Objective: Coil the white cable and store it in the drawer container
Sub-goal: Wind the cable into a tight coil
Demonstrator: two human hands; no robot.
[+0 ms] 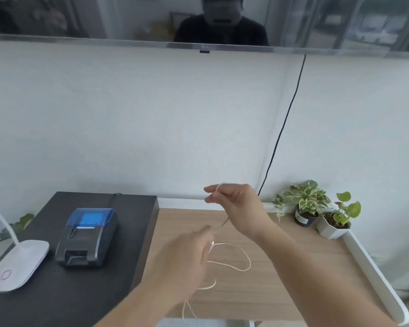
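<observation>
A thin white cable (242,256) hangs in loose loops over the wooden desk (293,274). My right hand (236,206) is raised above the desk's far edge, with the cable looped over its fingers and pinched there. My left hand (187,260) is lower and nearer, fingers closed on the cable at its right side; loops trail down from it past the desk's front edge. No drawer container is in view.
A black box-like stand (80,291) on the left carries a black and blue receipt printer (87,237) and a white lamp base (17,265). Two small potted plants (316,206) stand at the desk's back right. A black cord (281,128) runs down the wall.
</observation>
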